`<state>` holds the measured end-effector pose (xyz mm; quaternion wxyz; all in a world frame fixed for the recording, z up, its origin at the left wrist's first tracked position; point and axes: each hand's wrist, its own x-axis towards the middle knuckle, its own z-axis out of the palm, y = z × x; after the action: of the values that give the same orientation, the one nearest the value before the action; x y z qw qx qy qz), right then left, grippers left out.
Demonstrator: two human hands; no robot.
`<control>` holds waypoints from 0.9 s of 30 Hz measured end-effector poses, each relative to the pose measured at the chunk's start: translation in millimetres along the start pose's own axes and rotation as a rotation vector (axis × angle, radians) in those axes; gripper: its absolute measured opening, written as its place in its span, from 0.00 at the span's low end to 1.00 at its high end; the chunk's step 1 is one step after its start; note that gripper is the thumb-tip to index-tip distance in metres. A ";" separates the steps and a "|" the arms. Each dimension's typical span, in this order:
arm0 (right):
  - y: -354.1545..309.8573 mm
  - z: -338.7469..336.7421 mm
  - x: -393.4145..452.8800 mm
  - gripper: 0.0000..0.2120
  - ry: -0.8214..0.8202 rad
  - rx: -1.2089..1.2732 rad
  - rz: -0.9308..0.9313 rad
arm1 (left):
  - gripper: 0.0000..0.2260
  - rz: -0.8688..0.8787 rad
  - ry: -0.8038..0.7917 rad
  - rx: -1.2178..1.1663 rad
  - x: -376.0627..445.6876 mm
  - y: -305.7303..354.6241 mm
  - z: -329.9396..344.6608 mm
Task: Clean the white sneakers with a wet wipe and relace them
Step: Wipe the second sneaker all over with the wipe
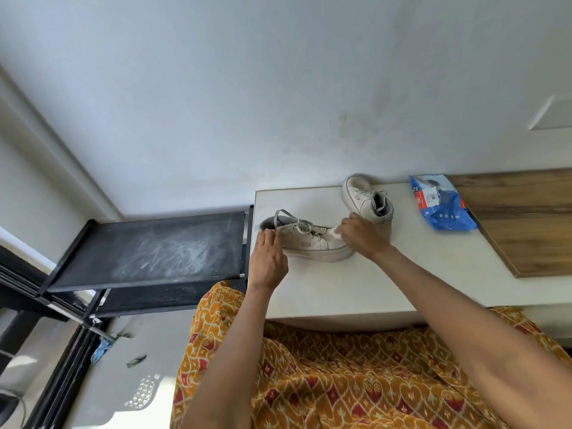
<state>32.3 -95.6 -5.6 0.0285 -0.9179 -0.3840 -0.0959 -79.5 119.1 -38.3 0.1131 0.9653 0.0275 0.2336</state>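
A white sneaker (305,243) with loose grey-white laces lies across the white table (340,286), toe pointing right. My left hand (267,261) grips its heel end. My right hand (362,236) presses a white wet wipe (333,233) against the toe. The second white sneaker (366,199) stands behind, laced, toe towards the wall. A blue pack of wet wipes (441,204) lies to the right of it.
A wooden board (523,221) covers the table's right part. A black shelf rack (154,249) stands left of the table, against the wall. Orange patterned cloth (340,376) covers my lap below the table's front edge.
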 end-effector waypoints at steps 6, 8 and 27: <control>-42.3 -3.8 27.5 0.20 0.038 0.213 0.180 | 0.20 0.052 0.069 0.126 -2.0 -0.8 4.0; -39.8 7.5 9.8 0.21 0.004 0.159 0.090 | 0.21 0.059 0.067 0.154 -1.5 -1.1 5.0; -26.0 -10.0 5.7 0.16 -0.205 -0.155 0.146 | 0.09 0.121 -0.088 0.263 51.8 49.9 4.3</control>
<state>16.1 -74.6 4.8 -0.0749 -0.9479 -0.3084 -0.0287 -31.5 75.2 -7.5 -0.0275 0.9810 -0.0051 0.1920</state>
